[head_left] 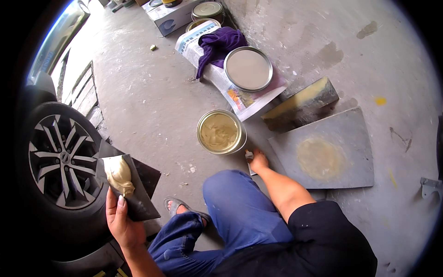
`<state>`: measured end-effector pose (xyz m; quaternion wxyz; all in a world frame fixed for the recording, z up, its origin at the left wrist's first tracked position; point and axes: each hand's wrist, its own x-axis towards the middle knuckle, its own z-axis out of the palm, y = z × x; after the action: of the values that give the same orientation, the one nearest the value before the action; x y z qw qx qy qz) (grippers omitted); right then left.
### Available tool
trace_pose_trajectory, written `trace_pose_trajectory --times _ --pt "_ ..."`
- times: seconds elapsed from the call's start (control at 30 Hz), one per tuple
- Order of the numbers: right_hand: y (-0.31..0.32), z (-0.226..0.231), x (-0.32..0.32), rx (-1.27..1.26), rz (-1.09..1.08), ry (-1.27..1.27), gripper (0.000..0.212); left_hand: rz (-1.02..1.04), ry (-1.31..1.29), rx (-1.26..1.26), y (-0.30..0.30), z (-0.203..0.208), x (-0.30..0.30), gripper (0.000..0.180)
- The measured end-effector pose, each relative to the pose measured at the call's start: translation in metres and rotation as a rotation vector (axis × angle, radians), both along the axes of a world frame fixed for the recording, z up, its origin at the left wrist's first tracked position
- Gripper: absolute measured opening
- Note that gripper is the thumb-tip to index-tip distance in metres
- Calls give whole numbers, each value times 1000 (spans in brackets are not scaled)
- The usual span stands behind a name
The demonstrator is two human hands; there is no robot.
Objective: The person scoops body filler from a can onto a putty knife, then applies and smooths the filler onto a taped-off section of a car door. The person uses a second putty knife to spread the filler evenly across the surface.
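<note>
Risk at left: we see a beige lump of putty [120, 176] on the dark flat mixing board [134, 189]; if the board tilts, we judge the putty may slide onto the car wheel [62, 159].
Left hand [121, 221]: lower left, fingers clamped on the board's edge, thumb on top.
Risk at centre: the open round tin of beige filler [220, 132] could be knocked.
Right hand [257, 160]: centre, closed on a small scraper handle [249, 156], arm stretched forward beside the grey board [341, 152].
</note>
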<state>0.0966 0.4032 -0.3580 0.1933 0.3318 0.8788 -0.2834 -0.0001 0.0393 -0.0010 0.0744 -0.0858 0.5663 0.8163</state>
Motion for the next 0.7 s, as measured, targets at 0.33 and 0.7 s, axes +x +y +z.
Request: trace_pose_trajectory --times 0.33,0.7 --pt "50 119 -4 -1036 -693 383 50 34 -88 1 27 4 -6 42" --pt "-5 282 -89 -1289 -165 659 44 -131 -99 79 58 -11 -25 39"
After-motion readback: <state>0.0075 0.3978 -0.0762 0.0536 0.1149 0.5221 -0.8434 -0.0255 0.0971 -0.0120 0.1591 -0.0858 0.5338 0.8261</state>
